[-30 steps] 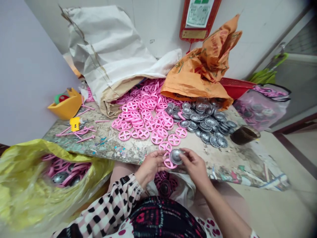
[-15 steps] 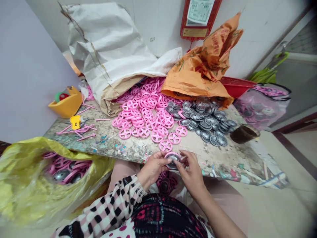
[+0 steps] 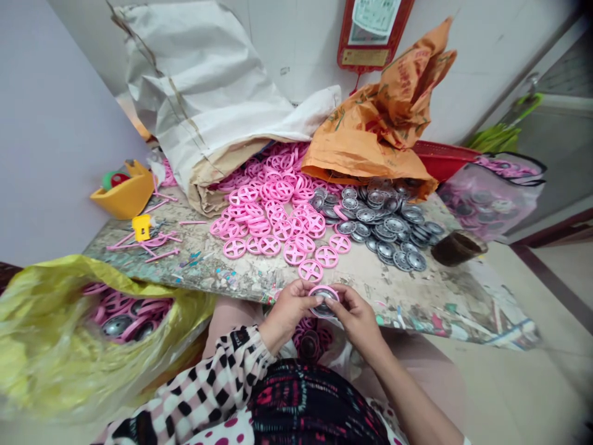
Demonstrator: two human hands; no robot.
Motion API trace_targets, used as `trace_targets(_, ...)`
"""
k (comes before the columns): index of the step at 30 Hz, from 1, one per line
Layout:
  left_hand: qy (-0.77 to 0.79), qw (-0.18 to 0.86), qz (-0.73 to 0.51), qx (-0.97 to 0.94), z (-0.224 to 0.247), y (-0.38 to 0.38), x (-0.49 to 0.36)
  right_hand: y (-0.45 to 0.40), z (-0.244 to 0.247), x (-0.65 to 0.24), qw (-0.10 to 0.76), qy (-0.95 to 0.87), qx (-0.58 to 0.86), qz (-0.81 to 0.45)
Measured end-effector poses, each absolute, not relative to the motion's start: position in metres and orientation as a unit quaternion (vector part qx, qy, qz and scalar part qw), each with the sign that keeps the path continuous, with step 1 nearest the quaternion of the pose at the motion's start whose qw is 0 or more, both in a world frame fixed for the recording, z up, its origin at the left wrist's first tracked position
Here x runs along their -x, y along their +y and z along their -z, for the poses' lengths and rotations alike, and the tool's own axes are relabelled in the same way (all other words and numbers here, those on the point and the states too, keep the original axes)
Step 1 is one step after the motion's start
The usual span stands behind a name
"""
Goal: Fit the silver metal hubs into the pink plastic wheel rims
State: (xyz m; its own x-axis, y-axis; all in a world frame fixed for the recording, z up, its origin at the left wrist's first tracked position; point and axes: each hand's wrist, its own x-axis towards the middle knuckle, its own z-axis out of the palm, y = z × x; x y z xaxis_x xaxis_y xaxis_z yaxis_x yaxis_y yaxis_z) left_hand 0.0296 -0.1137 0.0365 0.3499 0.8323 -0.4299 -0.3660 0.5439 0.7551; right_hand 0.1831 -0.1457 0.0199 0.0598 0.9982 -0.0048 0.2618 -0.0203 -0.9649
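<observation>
Between my two hands, at the table's front edge, is a pink toy wheel with a silver-grey hubcap in it (image 3: 323, 301). My left hand (image 3: 293, 309) grips its left side, thumb on the hubcap. From the right, my right hand (image 3: 356, 315) holds the rim with its thumb pressed on the hubcap face. Just beyond my hands lies a loose pink wheel (image 3: 310, 271), the nearest of a heap of pink wheels (image 3: 282, 230). To the right of that heap spreads a pile of grey hubcaps (image 3: 393, 225).
A white sack (image 3: 208, 80) and an orange sack (image 3: 370, 148) spill parts onto the worn table (image 3: 222, 272). A dark cup-like container (image 3: 458, 248) stands at right. Wheels with hubcaps fill a yellow bag (image 3: 37, 321) at lower left; others lie below my hands. Pink rods (image 3: 162, 254) lie at left.
The fingers of my right hand have closed in around the wheel's rim. The wheel stays in nearly the same place, and my left hand keeps its grip.
</observation>
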Motion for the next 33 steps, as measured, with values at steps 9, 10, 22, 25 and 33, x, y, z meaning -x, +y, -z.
trace_targets(9,0.483,0.676,-0.435,-0.348,-0.018,-0.102,-0.020,-0.150,-0.022,-0.218,0.266,-0.683,0.612,-0.297)
trace_targets(10,0.492,0.671,-0.434,-0.345,-0.016,-0.101,-0.020,-0.146,-0.023,-0.215,0.264,-0.693,0.614,-0.270)
trace_targets(22,0.519,0.561,-0.453,-0.460,-0.007,-0.099,-0.009,-0.094,-0.018,-0.171,0.267,-0.746,0.582,-0.183)
trace_targets(25,0.495,0.453,-0.453,-0.587,-0.008,-0.096,-0.006,-0.099,-0.027,-0.180,0.322,-0.717,0.527,-0.322)
trace_targets(33,0.483,0.609,-0.377,-0.503,0.000,-0.092,-0.023,-0.042,-0.034,-0.240,0.270,-0.689,0.661,-0.122)
